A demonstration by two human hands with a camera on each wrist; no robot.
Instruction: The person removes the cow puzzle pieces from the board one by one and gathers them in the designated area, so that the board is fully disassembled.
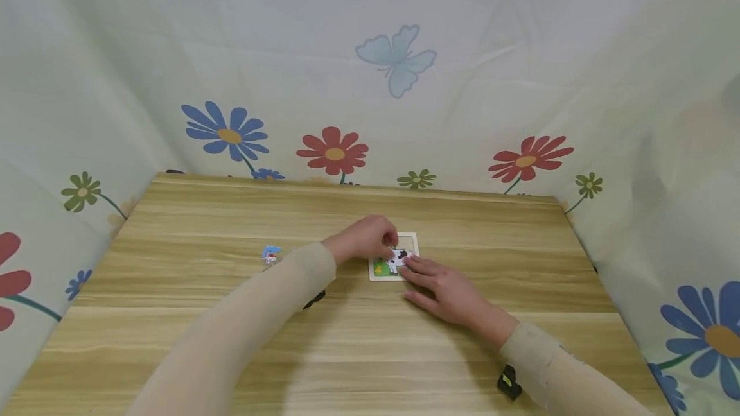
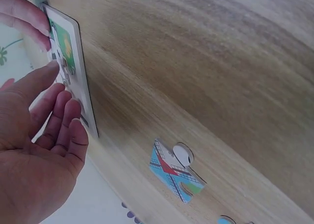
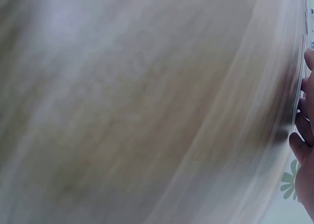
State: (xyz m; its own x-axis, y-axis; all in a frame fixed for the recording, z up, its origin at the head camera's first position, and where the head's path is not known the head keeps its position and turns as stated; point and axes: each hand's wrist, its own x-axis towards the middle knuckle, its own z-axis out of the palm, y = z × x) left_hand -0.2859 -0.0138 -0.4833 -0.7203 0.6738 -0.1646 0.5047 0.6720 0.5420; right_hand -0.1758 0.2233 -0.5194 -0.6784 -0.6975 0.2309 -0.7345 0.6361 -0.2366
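We're seeing the left hand point(image 1: 367, 237) curling its fingers loosely over the tray point(image 1: 379, 278), thumb touching its picture; can't tell if they're pinching a piece. The right hand point(image 1: 448, 291) is resting near-straight, slightly spread fingers at the cow point(image 1: 401, 260), gripping nothing. We're logging the tray as lying on the counter point(image 1: 370, 352) beneath both hands' fingers. The windmill piece point(image 2: 167, 168) is lying well left of the left fingers.
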